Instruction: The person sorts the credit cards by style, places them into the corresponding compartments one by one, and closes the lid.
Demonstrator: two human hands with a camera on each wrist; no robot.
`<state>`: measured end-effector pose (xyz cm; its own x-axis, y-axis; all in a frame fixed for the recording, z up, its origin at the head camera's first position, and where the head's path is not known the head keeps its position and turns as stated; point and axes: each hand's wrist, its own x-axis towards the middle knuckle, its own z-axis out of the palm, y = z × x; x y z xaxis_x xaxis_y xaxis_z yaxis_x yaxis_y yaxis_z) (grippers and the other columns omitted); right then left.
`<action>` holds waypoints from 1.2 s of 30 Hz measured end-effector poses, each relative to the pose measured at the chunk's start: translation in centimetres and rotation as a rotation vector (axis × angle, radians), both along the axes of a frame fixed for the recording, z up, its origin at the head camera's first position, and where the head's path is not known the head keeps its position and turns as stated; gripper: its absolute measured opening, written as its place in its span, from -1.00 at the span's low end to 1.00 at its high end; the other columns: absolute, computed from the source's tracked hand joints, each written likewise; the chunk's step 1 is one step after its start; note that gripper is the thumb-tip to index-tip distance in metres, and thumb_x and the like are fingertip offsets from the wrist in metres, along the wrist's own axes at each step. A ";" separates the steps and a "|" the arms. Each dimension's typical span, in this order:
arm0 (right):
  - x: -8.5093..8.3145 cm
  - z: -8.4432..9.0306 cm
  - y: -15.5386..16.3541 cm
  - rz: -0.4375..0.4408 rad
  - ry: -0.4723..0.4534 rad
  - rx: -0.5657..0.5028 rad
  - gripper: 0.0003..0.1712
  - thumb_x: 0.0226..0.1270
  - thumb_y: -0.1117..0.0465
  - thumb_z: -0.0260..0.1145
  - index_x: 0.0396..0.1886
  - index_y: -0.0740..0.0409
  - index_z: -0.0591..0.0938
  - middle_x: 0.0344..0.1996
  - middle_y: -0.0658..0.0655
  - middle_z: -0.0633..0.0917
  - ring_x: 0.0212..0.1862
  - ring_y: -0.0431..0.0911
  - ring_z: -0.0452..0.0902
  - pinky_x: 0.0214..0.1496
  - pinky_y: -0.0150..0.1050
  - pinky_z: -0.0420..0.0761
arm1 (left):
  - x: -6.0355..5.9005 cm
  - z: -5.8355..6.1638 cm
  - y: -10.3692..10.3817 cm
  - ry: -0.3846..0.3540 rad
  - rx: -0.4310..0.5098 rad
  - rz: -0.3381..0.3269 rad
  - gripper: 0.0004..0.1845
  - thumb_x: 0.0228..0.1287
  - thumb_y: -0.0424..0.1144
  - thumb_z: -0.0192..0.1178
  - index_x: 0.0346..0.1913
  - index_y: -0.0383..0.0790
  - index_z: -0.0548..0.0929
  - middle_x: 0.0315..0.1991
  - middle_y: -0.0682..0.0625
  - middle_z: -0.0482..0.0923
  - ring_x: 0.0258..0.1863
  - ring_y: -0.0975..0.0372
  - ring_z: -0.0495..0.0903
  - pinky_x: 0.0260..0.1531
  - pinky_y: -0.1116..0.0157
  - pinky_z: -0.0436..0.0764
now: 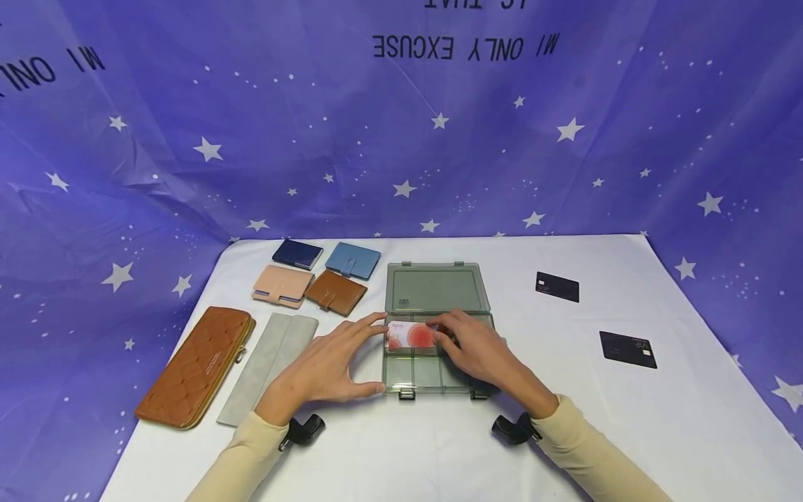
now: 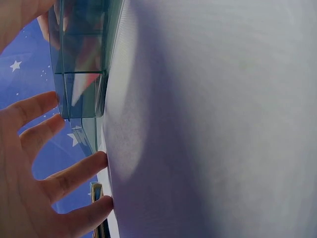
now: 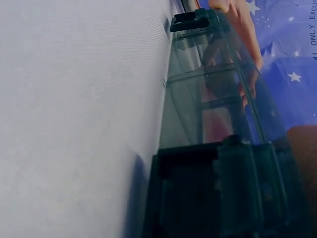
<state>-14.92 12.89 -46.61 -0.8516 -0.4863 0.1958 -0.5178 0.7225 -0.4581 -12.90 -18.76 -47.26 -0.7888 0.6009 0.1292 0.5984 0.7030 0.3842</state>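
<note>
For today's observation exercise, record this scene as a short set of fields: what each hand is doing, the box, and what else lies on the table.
Left hand: fingers spread, touching the box's left edge
Right hand: over the box, fingertips on the pink card
Box: clear grey, compartmented, lid open
Left of box: four small card holders, brown quilted wallet, grey pouch
Right of box: two dark cards
Table: white cloth

Colours on our table
We see a smoky grey box (image 1: 437, 287), a white-and-red card (image 1: 410, 335), a white tablecloth (image 1: 627, 432), and a purple starred backdrop (image 1: 564, 153).

Five wallets (image 1: 311, 279), two black cards (image 1: 557, 286)
</note>
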 end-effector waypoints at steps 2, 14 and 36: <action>0.0 0.0 -0.1 0.023 -0.006 0.011 -0.68 0.67 0.11 0.29 0.26 0.06 0.75 0.08 0.07 0.76 0.04 -0.02 0.74 0.03 0.03 0.70 | 0.0 0.0 0.0 0.000 0.000 0.001 0.04 0.18 0.49 0.38 0.65 0.11 0.37 0.73 0.24 0.09 0.51 0.02 0.44 -0.03 -0.14 0.68; -3.2 2.8 4.4 0.076 -0.107 -0.170 -0.60 0.62 0.24 0.34 0.35 0.24 0.66 0.07 0.16 0.78 0.05 -0.01 0.74 0.12 0.01 0.72 | 0.2 0.0 -0.1 0.007 0.003 0.002 0.06 0.18 0.50 0.37 0.66 0.09 0.36 0.72 0.23 0.10 0.48 0.02 0.45 -0.07 -0.11 0.68; -8.1 -0.1 24.3 -0.317 -0.215 0.050 -0.16 0.44 0.18 0.50 0.55 0.45 0.37 0.38 0.59 0.48 0.48 0.55 0.24 0.49 0.47 0.18 | 0.1 0.1 0.2 0.009 0.001 -0.010 0.06 0.19 0.49 0.38 0.66 0.08 0.35 0.73 0.21 0.10 0.49 0.00 0.45 -0.08 -0.11 0.69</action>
<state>-23.05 37.16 -46.72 -0.9802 -0.1970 -0.0208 -0.1615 0.8556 -0.4917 -12.84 -18.56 -47.14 -0.7816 0.6085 0.1369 0.6089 0.6968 0.3791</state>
